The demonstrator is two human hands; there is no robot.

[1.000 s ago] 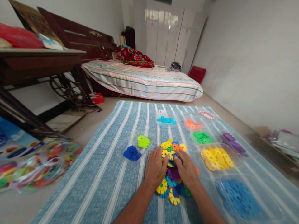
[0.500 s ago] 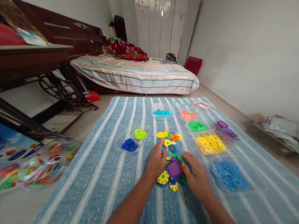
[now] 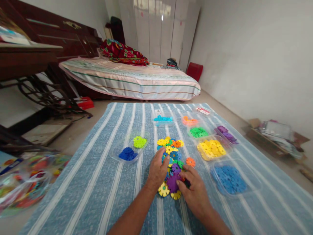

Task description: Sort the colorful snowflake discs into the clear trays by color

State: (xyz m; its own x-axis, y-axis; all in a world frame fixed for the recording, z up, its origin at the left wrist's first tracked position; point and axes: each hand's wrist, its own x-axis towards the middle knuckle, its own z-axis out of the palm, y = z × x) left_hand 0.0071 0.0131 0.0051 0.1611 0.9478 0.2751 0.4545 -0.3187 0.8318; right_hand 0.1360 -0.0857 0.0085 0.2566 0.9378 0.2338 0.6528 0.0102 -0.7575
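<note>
Hands meet over the pile (image 3: 171, 150) of notched plastic discs at the near middle of the striped mat (image 3: 110, 182). The left hand (image 3: 157, 169) lies open, palm down, fingers spread on the pile's left side, apparently to steady the loose pieces. The right hand (image 3: 195, 192) curls in from the right, thumb and fingers pinched on the edge of a purple disc (image 3: 173, 182) — flat, toothed like a gear, lying over yellow ones at the pile's near end. Farther right, clear trays fan round within easy reach, each one colour: blue tray (image 3: 254, 186), yellow tray (image 3: 211, 148), green tray (image 3: 198, 132). Beyond the mat stands a bed (image 3: 129, 78).
</note>
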